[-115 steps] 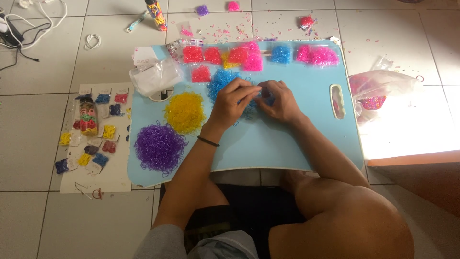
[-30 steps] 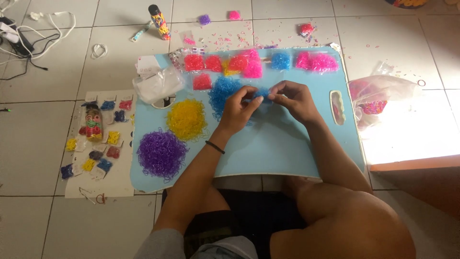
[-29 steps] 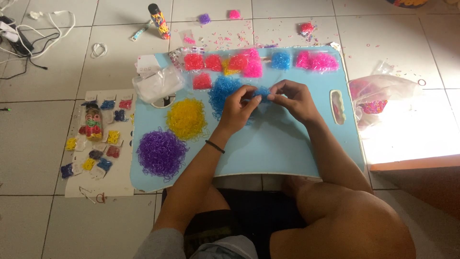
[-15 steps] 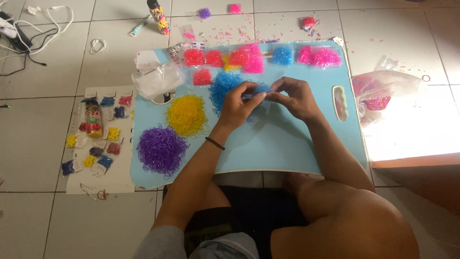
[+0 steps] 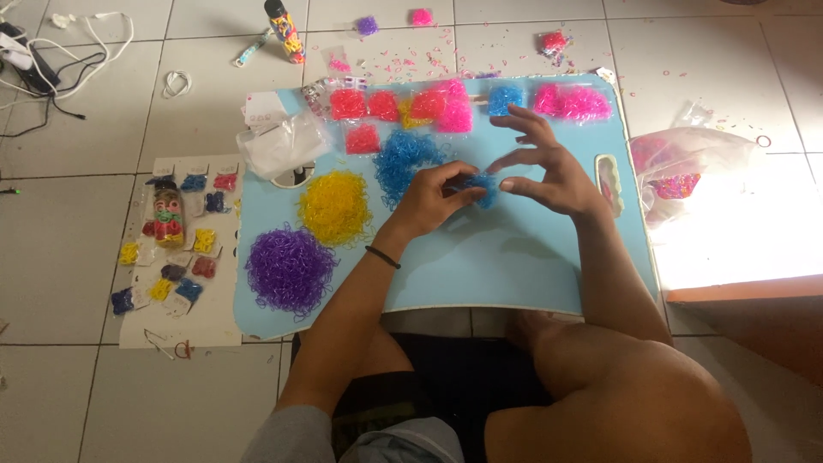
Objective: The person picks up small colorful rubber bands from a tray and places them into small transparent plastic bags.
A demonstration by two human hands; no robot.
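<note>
On the light blue lap table point(image 5: 514, 266), my left hand point(image 5: 433, 195) pinches a small clump of blue rubber bands point(image 5: 482, 186). My right hand point(image 5: 544, 167) hovers just right of that clump with fingers spread, thumb and forefinger near it. A larger blue pile of bands point(image 5: 403, 157) lies left of the hands. A yellow pile point(image 5: 334, 206) and a purple pile point(image 5: 290, 268) sit further left on the table.
Small bags of red, pink and blue bands point(image 5: 446, 105) line the table's far edge. A clear plastic bag point(image 5: 279, 141) lies at its left corner, another bag point(image 5: 677, 167) on the right floor. A paper sheet with small packets point(image 5: 176, 249) lies left. Cables point(image 5: 51, 51) and a bottle point(image 5: 285, 30) are beyond.
My right hand has opened and lifted its fingers away from the blue clump, which stays in my left hand. The view has shifted slightly.
</note>
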